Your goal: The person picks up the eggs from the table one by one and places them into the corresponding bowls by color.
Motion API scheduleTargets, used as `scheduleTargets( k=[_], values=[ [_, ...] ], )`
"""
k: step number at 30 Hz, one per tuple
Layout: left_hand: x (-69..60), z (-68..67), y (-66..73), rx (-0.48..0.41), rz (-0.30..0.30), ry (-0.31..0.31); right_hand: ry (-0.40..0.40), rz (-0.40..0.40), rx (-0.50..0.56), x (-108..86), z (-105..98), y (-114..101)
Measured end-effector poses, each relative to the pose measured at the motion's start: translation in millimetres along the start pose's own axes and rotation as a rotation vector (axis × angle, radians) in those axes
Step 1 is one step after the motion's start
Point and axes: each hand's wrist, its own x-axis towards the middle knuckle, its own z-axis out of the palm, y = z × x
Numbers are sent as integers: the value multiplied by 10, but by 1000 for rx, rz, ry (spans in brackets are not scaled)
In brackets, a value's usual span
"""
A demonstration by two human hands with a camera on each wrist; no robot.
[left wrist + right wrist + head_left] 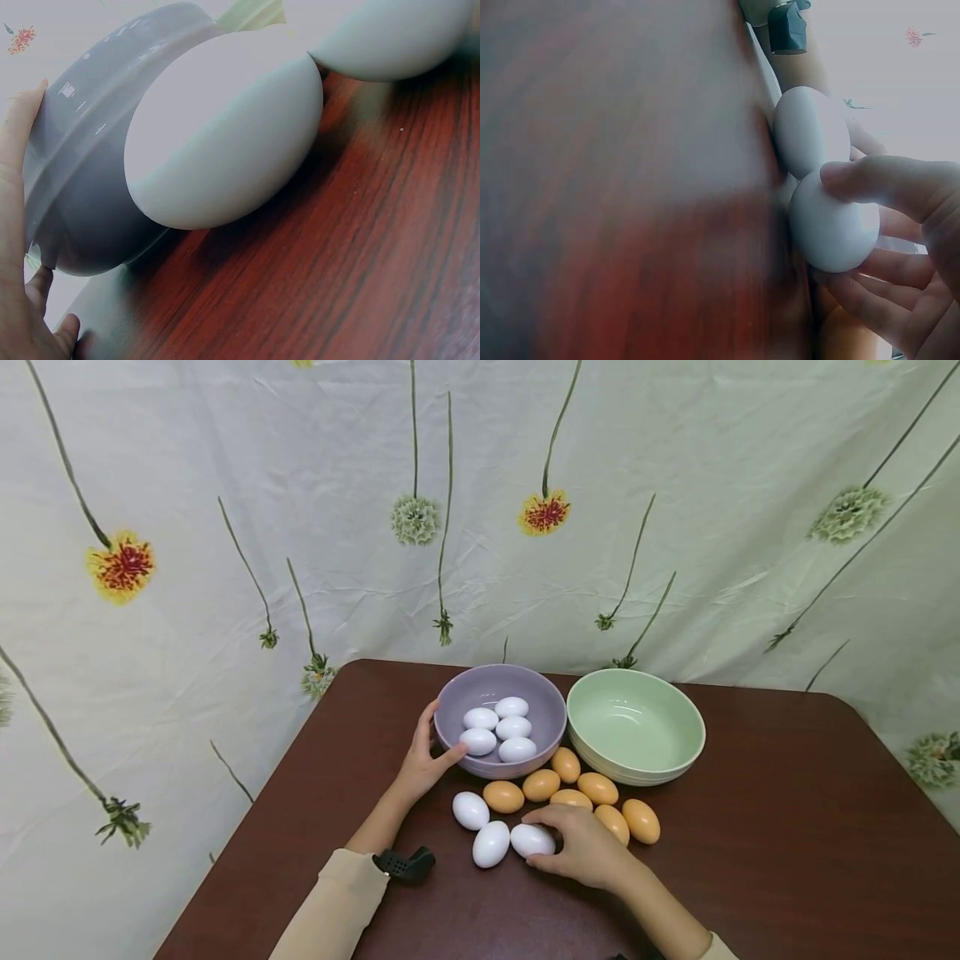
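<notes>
My left hand (422, 768) holds the side of a purple bowl (551, 727), thumb at the rim and fingers along the outer wall. Several white eggs (478, 742) lie inside the bowl. On the table in front, my right hand (585, 847) grips a white egg (531, 841), and the right wrist view shows the thumb on the egg (832, 225) with fingers around its far side. Two more white eggs, one near the bowl (471, 810) and one beside the gripped egg (491, 844), lie to its left. In the left wrist view a white egg (225, 135) partly covers the purple bowl (97, 202).
Several brown eggs (503, 797) lie between the bowls and my right hand, one partly behind the hand. A green bowl (637, 727) with no eggs visible inside stands right of the purple one. The dark table (787, 827) ends at a flowered cloth (337, 485).
</notes>
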Motion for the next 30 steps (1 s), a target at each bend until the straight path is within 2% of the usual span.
scheduleTargets(
  k=[8, 17, 23, 30],
  values=[
    [12, -4, -6, -6, 1, -1, -18, 36, 33, -4, 9, -2],
    [-1, -11, -9, -10, -10, -4, 32, 65, 98, -10, -46, -13],
    [3, -6, -3, -2, -14, 0, 42, 93, 194, 33, -141, -42],
    [7, -3, -4, 4, -11, 0, 69, 49, 235, 128, -262, -56]
  ],
)
